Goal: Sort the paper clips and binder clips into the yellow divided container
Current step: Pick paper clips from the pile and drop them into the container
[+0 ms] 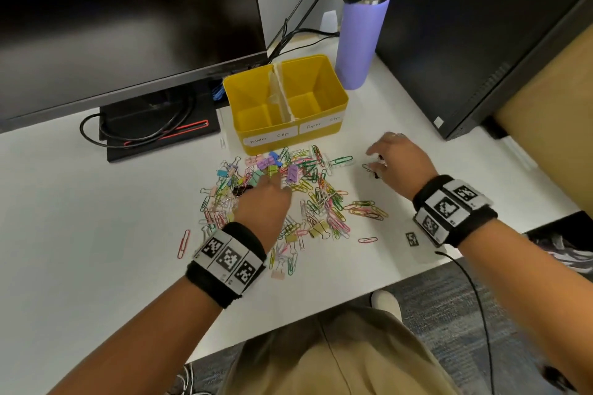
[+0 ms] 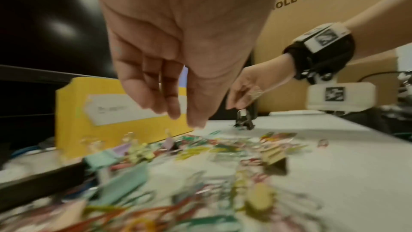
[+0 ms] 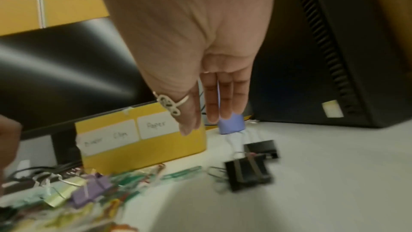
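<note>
In the head view, the left hand (image 1: 261,202) is hovering over the mixed clip pile (image 1: 282,199) just in front of the yellow divided container (image 1: 285,102), both of whose labelled compartments look empty, while the right hand (image 1: 399,163) is reaching toward the black binder clips (image 1: 373,170) lying apart from the pile. In the left wrist view, the left fingers (image 2: 156,98) are hanging straight and relaxed, holding nothing. In the right wrist view, the right fingers (image 3: 223,100) are hanging extended above the black clips, gripping nothing; pinching one clip by its body should suit the compartment marked for binder clips.
</note>
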Demonstrator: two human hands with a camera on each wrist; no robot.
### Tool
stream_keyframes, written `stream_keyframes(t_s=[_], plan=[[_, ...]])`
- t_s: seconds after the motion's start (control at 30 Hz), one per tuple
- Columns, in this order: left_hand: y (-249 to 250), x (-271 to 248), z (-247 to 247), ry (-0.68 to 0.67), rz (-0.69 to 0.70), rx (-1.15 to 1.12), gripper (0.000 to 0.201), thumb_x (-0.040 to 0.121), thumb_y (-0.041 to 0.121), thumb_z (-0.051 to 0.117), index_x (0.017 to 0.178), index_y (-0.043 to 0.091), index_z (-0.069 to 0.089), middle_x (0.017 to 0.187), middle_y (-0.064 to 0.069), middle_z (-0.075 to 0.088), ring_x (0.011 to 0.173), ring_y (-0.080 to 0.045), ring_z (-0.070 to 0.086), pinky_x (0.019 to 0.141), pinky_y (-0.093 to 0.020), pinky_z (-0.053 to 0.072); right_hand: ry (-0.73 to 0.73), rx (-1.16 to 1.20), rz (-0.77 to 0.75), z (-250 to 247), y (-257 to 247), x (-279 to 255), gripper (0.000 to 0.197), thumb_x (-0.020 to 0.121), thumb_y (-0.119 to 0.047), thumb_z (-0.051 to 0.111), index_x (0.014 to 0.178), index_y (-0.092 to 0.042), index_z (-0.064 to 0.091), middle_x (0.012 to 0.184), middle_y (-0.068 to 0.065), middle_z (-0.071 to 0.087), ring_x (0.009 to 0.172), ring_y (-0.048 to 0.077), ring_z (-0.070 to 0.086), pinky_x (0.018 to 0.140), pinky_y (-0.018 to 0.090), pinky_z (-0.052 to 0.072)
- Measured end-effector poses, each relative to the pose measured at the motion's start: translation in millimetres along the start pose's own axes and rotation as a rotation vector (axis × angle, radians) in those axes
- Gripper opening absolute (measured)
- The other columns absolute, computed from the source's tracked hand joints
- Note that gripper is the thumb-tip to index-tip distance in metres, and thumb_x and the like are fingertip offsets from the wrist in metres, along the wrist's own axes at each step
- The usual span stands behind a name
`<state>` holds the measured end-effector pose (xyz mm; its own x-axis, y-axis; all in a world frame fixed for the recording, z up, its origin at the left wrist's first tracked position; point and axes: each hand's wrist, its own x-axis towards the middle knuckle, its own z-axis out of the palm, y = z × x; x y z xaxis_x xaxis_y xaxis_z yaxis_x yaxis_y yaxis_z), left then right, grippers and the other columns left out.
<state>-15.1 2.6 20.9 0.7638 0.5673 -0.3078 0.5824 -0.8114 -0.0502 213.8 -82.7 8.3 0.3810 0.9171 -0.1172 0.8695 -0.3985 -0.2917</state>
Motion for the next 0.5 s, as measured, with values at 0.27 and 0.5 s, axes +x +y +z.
stream_keyframes(t_s=[0.27,0.5], plan=[[26,-16,38,-0.020,0.415,-0.030,0.030,0.082,0.020,0.061,0.108,0.005,0.063,0.106,-0.009,0.067,0.089,-0.026,0.066,0.061,-0.034,0.056,-0.413,0.035,-0.225,26,-52,28,0.064,0.084,0.011,0.035,0.142,-0.014,0.027,0.155,0.010,0.017,0.141,0.024,0.023,0.114,0.033,0.027],[-33,-35,35,-0.062,0.226,-0.089,0.037,0.089,0.024,0.053,0.120,0.004,0.055,0.123,-0.011,0.060,0.106,-0.027,0.060,0.082,-0.040,0.056,-0.450,0.033,-0.312,40,-34,-27,0.060,0.086,0.009,0.037,0.141,-0.013,0.030,0.154,0.008,0.020,0.141,0.024,0.022,0.116,0.031,0.020]])
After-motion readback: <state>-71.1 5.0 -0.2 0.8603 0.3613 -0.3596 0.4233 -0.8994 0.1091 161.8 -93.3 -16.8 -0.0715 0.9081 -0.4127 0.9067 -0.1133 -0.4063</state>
